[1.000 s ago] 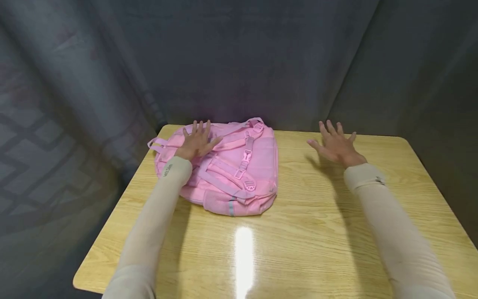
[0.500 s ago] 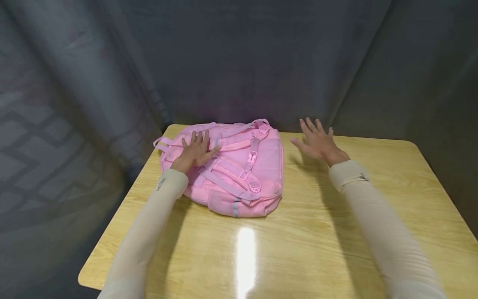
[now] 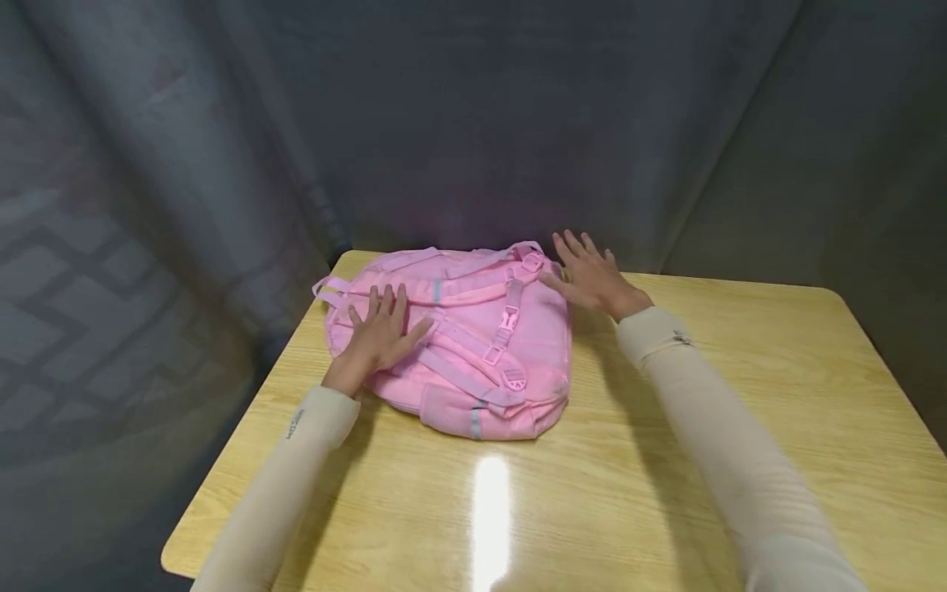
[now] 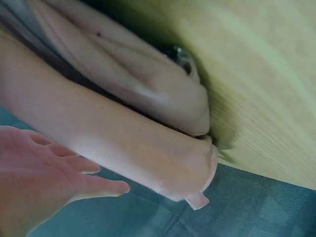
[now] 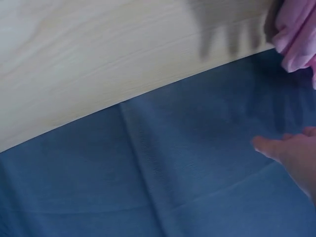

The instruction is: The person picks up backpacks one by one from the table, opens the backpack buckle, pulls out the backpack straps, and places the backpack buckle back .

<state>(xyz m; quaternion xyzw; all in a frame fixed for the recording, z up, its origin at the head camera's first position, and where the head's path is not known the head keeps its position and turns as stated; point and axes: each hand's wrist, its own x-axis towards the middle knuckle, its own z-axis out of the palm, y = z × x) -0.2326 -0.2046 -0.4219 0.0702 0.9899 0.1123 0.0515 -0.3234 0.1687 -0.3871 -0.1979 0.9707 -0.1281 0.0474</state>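
A pink backpack [image 3: 540, 329] lies flat on the wooden table, straps and buckles facing up, its top loop [image 3: 330, 288] toward the left. My left hand [image 3: 379, 339], fingers spread, hovers over the bag's left part in the head view. In the left wrist view that hand [image 4: 44, 173] shows a gap to the bag's side [image 4: 123, 143]. My right hand [image 3: 590, 278] has its fingers spread at the bag's far right corner, overlapping it in the head view. The right wrist view catches part of this hand [image 5: 296, 153] below the bag's pink edge [image 5: 298, 34]. Neither hand grips anything.
The wooden table [image 3: 725, 370] extends to the right of and in front of the bag, with a bright light reflection near its front. A dark grey curtain [image 3: 481, 123] hangs right behind the table's back edge and along the left side.
My right hand has moved left, from over the bare table to the bag's right corner. My left hand has come slightly nearer to me over the bag. The view has shifted a little.
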